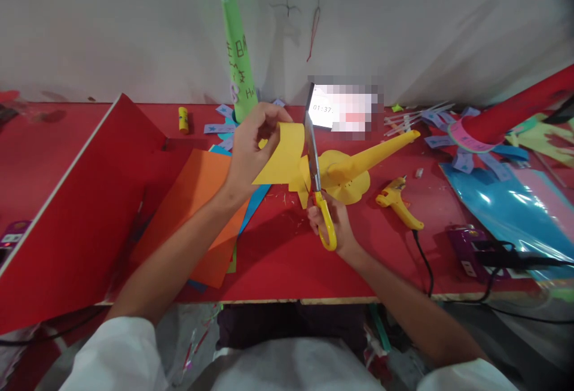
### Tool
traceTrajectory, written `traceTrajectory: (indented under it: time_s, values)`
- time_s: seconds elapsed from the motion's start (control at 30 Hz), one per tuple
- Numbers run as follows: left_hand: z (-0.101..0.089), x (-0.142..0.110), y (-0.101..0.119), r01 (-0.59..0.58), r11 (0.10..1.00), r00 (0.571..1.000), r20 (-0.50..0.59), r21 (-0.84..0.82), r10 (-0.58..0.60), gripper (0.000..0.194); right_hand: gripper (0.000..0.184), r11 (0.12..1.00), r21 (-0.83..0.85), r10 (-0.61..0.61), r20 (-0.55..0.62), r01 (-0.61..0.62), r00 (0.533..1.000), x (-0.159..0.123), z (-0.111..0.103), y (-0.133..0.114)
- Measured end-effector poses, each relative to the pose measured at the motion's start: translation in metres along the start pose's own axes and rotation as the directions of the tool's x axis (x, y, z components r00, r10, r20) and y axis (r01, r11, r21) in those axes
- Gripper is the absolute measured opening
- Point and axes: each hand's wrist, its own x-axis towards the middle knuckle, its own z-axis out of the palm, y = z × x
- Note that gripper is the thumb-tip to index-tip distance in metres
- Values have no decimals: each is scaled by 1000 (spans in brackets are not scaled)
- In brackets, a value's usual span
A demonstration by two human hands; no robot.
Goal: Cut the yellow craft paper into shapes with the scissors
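Head view, frame centre: left hand [249,146] pinches a curled yellow paper strip [282,158]; right hand [334,223] is closed through the handles of scissors [315,170], blades slightly parted at the strip's right edge. Risk: the unsupported strip may buckle, skewing the cut toward the fingertips.
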Motion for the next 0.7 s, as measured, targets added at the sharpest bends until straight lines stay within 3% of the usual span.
traceTrajectory:
  time_s: [0.17, 0.3, 0.5, 0.6, 0.7]
  values:
    - [-2, -2, -2, -18, 999, 998, 64, -36, 20, 32, 59, 997, 74, 23, 13, -24, 1000, 1, -1, 3]
    - [1, -4, -1, -15, 998, 997, 80, -57, 19, 20, 58, 995, 94, 21, 17, -23, 1000, 0, -1, 3]
    - [5, -4, 1, -80, 997, 987, 138, 4, 79, 19, 55, 999, 11, -32, -11, 32, 999, -1, -3, -9]
    - [6, -8, 2, 0, 997, 987, 160, -75, 12, 25, 50, 997, 2, -82, -37, 83, 996, -2, -4, -14]
    - [8, -11, 2, 153, 976, 980, 154, -153, -129, 49, 44, 992, 14, -121, -72, 122, 990, -4, -4, -14]
